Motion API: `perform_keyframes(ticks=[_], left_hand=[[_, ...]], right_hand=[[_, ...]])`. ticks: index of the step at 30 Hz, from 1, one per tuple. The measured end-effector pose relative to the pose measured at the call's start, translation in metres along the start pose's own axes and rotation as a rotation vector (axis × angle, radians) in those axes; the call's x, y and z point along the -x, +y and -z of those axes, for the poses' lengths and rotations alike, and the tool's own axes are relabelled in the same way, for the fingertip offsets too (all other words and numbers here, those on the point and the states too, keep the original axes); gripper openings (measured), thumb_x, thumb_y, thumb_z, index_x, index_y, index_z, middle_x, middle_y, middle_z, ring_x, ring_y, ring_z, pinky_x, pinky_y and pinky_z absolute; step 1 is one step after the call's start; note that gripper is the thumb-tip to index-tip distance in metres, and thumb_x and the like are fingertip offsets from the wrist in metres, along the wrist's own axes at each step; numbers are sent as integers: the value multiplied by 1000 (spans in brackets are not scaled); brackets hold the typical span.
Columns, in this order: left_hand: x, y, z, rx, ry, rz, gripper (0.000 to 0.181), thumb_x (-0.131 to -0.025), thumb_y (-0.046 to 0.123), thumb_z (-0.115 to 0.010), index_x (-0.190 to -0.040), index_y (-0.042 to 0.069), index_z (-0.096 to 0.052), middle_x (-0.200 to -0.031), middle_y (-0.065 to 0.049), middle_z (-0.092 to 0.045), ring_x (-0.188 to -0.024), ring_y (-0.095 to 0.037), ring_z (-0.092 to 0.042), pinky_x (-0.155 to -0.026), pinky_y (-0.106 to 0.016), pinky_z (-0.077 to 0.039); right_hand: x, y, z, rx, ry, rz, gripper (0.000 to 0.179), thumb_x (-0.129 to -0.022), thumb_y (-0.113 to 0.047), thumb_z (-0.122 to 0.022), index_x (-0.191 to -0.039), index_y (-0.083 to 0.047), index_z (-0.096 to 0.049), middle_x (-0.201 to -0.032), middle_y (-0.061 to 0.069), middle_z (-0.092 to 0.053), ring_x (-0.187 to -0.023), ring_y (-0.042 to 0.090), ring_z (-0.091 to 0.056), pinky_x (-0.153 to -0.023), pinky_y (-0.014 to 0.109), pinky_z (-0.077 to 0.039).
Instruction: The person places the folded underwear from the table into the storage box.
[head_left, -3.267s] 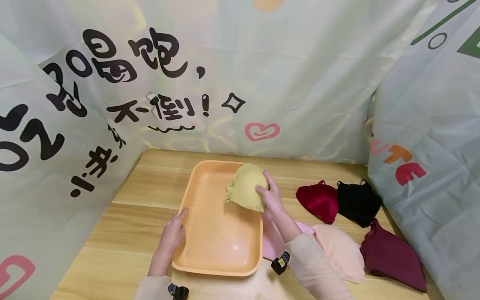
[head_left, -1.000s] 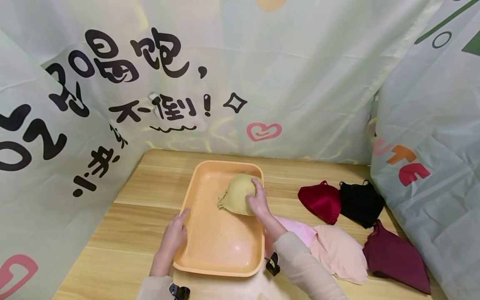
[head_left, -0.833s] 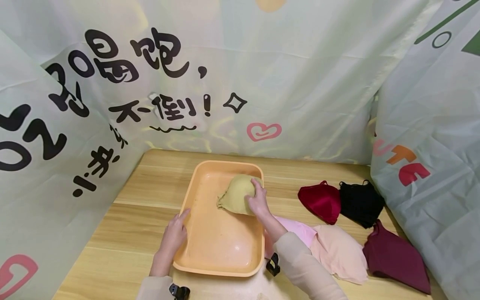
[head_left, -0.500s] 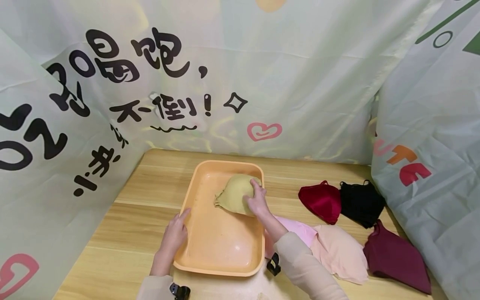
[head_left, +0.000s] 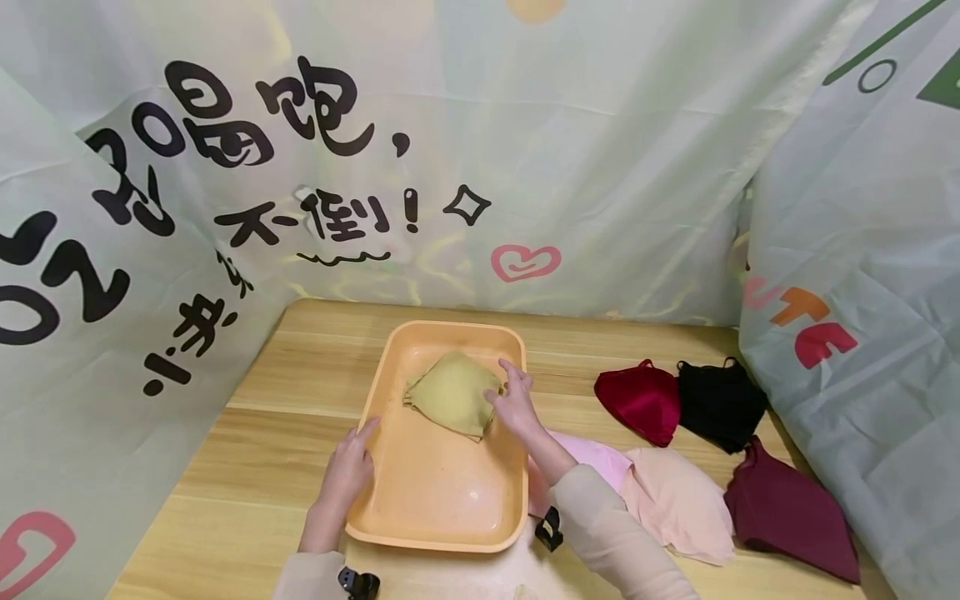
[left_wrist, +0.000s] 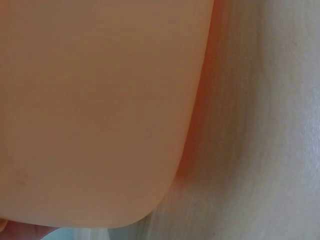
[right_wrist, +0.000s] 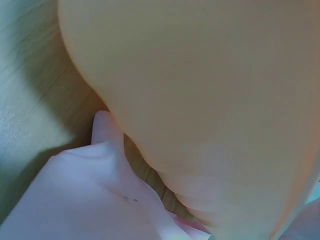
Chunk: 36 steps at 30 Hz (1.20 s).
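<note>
Right hand [head_left: 517,407] has its grip slack beside the yellow garment [head_left: 452,396], centre frame; best withdraw without snagging it. Left hand [head_left: 348,467] steadies the orange tray [head_left: 423,496], pinch unclear.

A wood-grain table [head_left: 300,367] stands in a curtained-off nook, walled by pale fabric sheets [head_left: 630,175] bearing black Chinese lettering [head_left: 330,108] and a pink heart [head_left: 526,263]; whether in a home, shop or studio cannot be told.
</note>
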<state>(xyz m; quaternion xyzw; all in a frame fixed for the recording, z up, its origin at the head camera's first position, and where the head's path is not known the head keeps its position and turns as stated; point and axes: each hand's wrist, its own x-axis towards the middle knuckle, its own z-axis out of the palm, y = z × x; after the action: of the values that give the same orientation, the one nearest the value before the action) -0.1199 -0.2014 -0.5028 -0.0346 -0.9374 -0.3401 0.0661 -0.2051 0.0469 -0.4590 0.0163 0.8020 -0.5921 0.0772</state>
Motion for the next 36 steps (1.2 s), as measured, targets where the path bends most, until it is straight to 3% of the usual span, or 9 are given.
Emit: perform_keyframes(ticks=[9,23,36], left_hand=[[0,-1,0,11,-13,28,55,-77,-18,-41,-130,-3,-45,-108,-32,-54,-41,-5,-31,-36,-14,-31],[0,0,-1,9,2,-7,54,-76,-20,-42,-128,-5,-46,-111,-36,-52,-39,-3,-28,-35,-13,-30],[-1,-2,-1,11,-18,24,56,-76,-19,-42,-130,-4,-44,-115,-36,-51,-40,-5,-30,-35,-14,-30]], right_hand=[[1,3,4,-19,-4,22,60,-84,-4,-55,-139,-2,-31,-137,27,-17,-119,42,-35,-88,46,-44],[7,14,16,-201,-17,38,55,-85,1,-48,-137,3,-32,-123,27,-39,-107,34,-48,-89,40,-46],[16,21,26,-272,-6,37,51,-86,4,-48,-135,6,-34,-118,31,-43,-105,43,-51,-89,39,-48]])
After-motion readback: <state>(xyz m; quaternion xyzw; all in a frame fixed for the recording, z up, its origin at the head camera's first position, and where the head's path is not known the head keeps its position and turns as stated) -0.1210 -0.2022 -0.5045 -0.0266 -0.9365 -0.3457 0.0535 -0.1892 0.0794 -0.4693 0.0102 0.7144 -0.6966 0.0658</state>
